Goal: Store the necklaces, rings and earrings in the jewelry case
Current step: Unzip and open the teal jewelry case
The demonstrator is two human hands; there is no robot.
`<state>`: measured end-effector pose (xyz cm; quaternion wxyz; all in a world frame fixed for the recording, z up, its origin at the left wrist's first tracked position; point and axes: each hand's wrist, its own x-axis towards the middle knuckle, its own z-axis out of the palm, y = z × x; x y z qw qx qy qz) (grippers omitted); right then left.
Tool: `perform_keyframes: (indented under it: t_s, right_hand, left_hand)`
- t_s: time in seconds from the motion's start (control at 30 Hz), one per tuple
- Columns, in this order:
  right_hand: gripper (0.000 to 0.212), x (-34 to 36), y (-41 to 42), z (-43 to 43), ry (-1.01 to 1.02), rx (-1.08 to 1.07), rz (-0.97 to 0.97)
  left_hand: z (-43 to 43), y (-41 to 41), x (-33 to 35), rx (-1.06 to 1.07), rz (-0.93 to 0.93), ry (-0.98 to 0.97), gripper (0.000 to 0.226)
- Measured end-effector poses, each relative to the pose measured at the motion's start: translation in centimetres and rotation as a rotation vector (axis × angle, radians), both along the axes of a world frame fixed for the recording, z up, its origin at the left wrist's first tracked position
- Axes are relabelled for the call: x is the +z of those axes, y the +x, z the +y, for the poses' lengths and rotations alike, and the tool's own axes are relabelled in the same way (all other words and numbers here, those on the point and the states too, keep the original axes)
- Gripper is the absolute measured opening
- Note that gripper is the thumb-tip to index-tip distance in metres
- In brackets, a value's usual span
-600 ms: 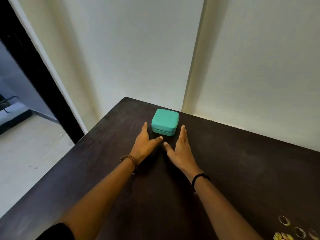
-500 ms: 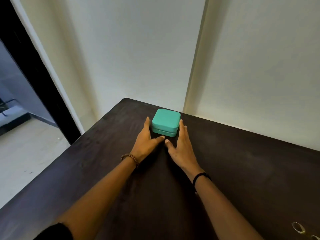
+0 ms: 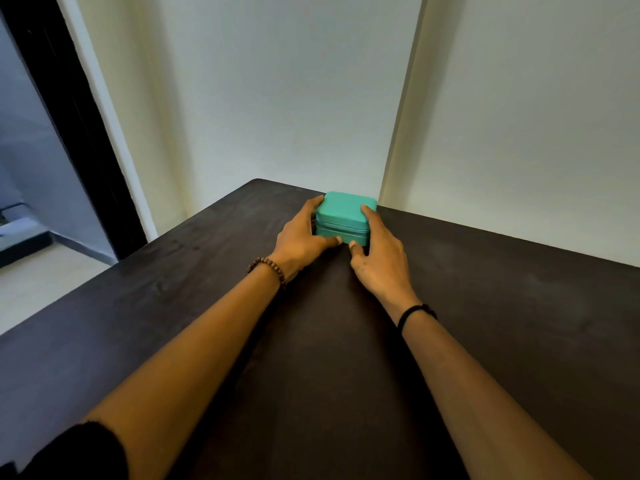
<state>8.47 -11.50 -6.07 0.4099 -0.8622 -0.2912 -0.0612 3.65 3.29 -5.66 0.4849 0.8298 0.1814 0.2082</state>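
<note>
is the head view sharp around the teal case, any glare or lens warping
Head view: the teal case, left hand and right hand look sharp, no glare; light falls dim and soft on the dark table; the wide-angle lens makes the wall corner and door frame lean.

both arms are stretched forward and drawn together toward the hands. the left hand (image 3: 299, 237) is set against the left side of the jewelry case (image 3: 343, 214), with its fingers (image 3: 313, 204) curled round the far left corner and its thumb laid along the near face. the right hand (image 3: 382, 252) is placed on the right side, with one fingertip (image 3: 367, 210) pressed on the lid's edge and the thumb tucked at the near bottom edge. the two thumb tips are held close together. a beaded bracelet (image 3: 266, 268) is worn on the left wrist, a black band (image 3: 414, 311) on the right.
</note>
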Motion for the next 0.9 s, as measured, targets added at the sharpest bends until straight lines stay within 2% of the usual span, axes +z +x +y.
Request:
perform_keyframes:
  t_s: [0.2, 0.33, 0.6, 0.77, 0.9]
  right_hand:
    - [0.063, -0.1, -1.5, -0.9, 0.082, -0.008, 0.019]
    - [0.066, 0.1, -3.5, -2.2, 0.14, 0.0, 0.077]
    - [0.067, 0.8, -10.3, -6.5, 0.291, 0.07, 0.281]
    - [0.066, 1.7, -16.3, -9.1, 0.273, 0.107, 0.329]
    - [0.062, 1.9, -21.1, -10.7, 0.282, 0.128, 0.364]
  left_hand:
    - [-0.8, -2.3, 0.0, -0.046, -0.031, -0.141, 0.08]
    - [-1.4, -4.3, 0.7, -0.083, 0.024, -0.179, 0.088]
    - [-3.8, -11.5, 2.5, -0.194, 0.119, -0.168, 0.102]
    - [-5.5, -17.7, 3.3, -0.266, 0.109, -0.128, 0.095]
    - [-6.3, -22.1, 2.8, -0.277, 0.101, -0.097, 0.1]
